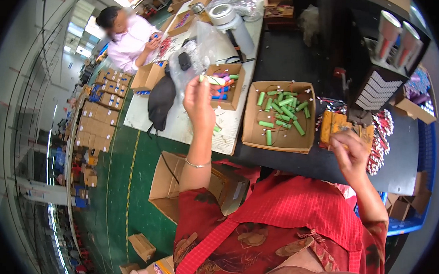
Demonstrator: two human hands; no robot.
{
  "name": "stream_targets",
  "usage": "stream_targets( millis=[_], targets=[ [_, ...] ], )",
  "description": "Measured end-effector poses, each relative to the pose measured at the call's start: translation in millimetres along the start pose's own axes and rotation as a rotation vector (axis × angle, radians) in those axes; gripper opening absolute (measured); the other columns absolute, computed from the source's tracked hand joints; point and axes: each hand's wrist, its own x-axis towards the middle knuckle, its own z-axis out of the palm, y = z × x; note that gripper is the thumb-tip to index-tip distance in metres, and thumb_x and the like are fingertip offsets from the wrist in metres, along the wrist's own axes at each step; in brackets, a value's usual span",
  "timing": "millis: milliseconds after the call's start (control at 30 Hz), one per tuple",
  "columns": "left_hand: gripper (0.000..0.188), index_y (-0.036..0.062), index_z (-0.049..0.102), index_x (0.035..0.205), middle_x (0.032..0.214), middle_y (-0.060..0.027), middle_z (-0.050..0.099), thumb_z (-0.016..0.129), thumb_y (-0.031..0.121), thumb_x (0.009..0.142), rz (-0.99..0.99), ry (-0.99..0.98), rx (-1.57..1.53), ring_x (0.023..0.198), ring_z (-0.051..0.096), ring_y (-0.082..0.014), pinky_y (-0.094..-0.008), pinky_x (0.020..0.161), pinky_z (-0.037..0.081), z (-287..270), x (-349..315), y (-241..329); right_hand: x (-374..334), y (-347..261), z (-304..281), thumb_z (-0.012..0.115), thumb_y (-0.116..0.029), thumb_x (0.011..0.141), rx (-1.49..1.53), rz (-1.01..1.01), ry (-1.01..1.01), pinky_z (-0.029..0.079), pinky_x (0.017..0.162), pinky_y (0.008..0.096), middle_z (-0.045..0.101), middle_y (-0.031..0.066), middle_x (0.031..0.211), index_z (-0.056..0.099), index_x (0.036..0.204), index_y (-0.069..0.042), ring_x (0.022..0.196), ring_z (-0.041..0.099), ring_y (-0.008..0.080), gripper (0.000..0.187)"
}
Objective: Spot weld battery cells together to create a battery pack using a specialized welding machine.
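Nearest, a red apron over a patterned red sleeve is seen, with an open cardboard carton (177,184) on the green floor at the near left. The right hand (350,153) is lowered onto the dark bench (297,163), its fingers curled over a small orange-brown block (335,124) beside a spread of red-and-white wire leads (380,140); whether anything is actually pinched there cannot be told. The left hand (199,102) is raised at the left, closed on a pale green cylindrical cell (211,79) that is held above a small box of mixed coloured cells (224,85). Between the hands, a shallow cardboard tray (278,140) is seen holding roughly a dozen loose green cells with thin wires (283,108). From this it is judged that the work is partly done: a batch of wired cells is already laid in the tray, while many leads remain unused at the right. Farther off, a dark fixture with two pale upright cylinders (396,34) is seen at the right, a white light table (232,132) at the left, and a person in pink (130,38) seated at the far left.
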Motion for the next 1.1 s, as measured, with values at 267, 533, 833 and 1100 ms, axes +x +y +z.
stream_targets(
  millis=[267, 533, 833, 1100],
  targets=[
    [0.022, -0.0013, 0.049, 0.108, 0.101, -0.014, 0.06, 0.054, 0.005, 0.088, -0.134, -0.459, -0.2, 0.089, 0.058, -0.0151, -0.0239, 0.072, 0.049, 102.5, -111.1, -16.3, 29.3, -14.7, 16.8, 0.071, -0.007, 0.072, 0.122, -0.09, 0.042, 0.045, 0.058, 0.0261, 0.058, 0.0081, 0.083, 0.059, 0.091, 0.0, 0.071, 0.055, 0.0163, 0.023],
    [0.029, -0.0006, 0.05, 0.114, 0.099, -0.0038, 0.057, 0.057, 0.006, 0.086, -0.518, -0.487, -0.36, 0.086, 0.053, -0.008, -0.0212, 0.074, 0.044, 125.4, -145.6, -29.9, -5.4, 3.9, 4.4, 0.066, -0.006, 0.078, 0.265, 0.187, 0.114, 0.047, 0.065, 0.0259, 0.061, 0.0065, 0.081, 0.063, 0.082, -0.001, 0.076, 0.058, 0.014, 0.006],
    [0.025, 0.0003, 0.056, 0.111, 0.093, -0.001, 0.049, 0.056, 0.005, 0.086, -0.187, -0.741, 0.298, 0.081, 0.055, -0.0081, -0.0198, 0.066, 0.044, 151.1, -141.4, -53.1, -42.6, 21.5, -40.7, 0.062, -0.013, 0.084, 0.557, 0.563, 0.277, 0.042, 0.064, 0.0199, 0.058, -0.0012, 0.076, 0.062, 0.085, -0.003, 0.071, 0.052, 0.0057, 0.01],
    [0.018, -0.0031, 0.058, 0.096, 0.087, -0.0145, 0.058, 0.06, 0.002, 0.079, 0.111, -0.767, 0.352, 0.076, 0.059, -0.0294, -0.0332, 0.065, 0.047, 183.2, -137.2, -70.3, -29.6, 46.2, -40.6, 0.065, -0.008, 0.079, -0.023, 0.354, 0.219, 0.043, 0.062, 0.0248, 0.057, 0.0043, 0.071, 0.063, 0.082, 0.001, 0.068, 0.054, 0.0119, 0.009]
  ],
)
